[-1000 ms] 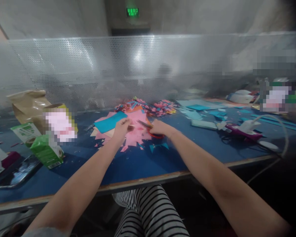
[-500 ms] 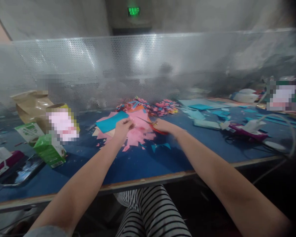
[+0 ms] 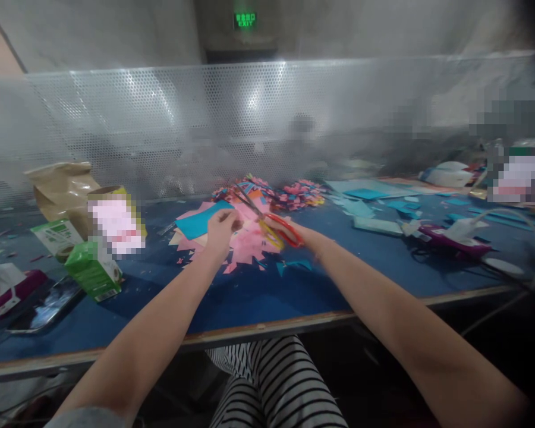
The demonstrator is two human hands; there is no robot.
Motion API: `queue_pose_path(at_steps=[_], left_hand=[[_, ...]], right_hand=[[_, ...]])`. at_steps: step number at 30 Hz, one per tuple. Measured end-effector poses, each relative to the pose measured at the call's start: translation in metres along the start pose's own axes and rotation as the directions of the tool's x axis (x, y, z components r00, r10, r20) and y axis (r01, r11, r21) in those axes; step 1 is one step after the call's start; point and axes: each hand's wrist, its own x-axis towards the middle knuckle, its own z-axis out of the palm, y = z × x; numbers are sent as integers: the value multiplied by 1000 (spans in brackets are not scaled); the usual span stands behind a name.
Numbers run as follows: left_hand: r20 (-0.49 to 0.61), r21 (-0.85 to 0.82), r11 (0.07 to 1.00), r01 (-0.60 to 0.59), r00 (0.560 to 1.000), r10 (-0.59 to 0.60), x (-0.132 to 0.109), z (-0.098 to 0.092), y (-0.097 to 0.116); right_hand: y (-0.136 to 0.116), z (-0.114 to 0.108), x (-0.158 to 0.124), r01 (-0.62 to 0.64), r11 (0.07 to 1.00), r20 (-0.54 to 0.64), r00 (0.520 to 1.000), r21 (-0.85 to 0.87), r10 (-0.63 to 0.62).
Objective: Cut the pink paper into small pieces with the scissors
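Note:
My right hand [image 3: 298, 233] grips scissors [image 3: 265, 215] by their red and yellow handles. The blades point up and to the left, over the pink paper. My left hand [image 3: 223, 226] is closed in a pinch; whatever may be between the fingertips is too small to make out. Beside it a blue sheet [image 3: 199, 221] lies on top of spread pink paper pieces [image 3: 249, 241] with jagged edges. Behind both hands is a heap of small pink, blue and orange scraps [image 3: 245, 189]. A few blue scraps [image 3: 296, 266] lie nearer the table edge.
On the left of the blue table [image 3: 249, 303] are a brown paper bag [image 3: 62, 189], a green box [image 3: 91, 270] and a phone [image 3: 47, 306]. At right lie light-blue sheets [image 3: 361, 189] and a purple power strip [image 3: 450, 241] with cable. A perforated metal screen [image 3: 232, 113] stands behind.
The scissors have turned in my right hand, their blades swinging upward and the handles coming into plain view. My left hand has barely moved.

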Motion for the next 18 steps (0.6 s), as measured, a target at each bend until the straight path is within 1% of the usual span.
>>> queue_pose_path(at_steps=[2,4,9,12,15,18], left_hand=[[6,19,1000,-23,1000,22,0,0,0],[1,47,998,-38,999,38,0,0,0],[5,97,992,-76,997,76,-1,2,0],[-1,101,991,-92,996,93,-1,2,1],[-12,92,992,-83,996,85,-1,2,1],[-8,81,994,-74,997,75,-1,2,0]], right_hand=[[-4,1,-2,-22,999,29,999,29,22],[-6,2,-4,-20,1000,25,999,15,19],[-17,8,-9,25,996,63,998,-84,-20],[-22,12,-11,34,997,90,996,-74,-27],[-21,15,-10,25,999,98,995,-30,-22],[-16,17,-8,26,999,90,996,-29,-23]])
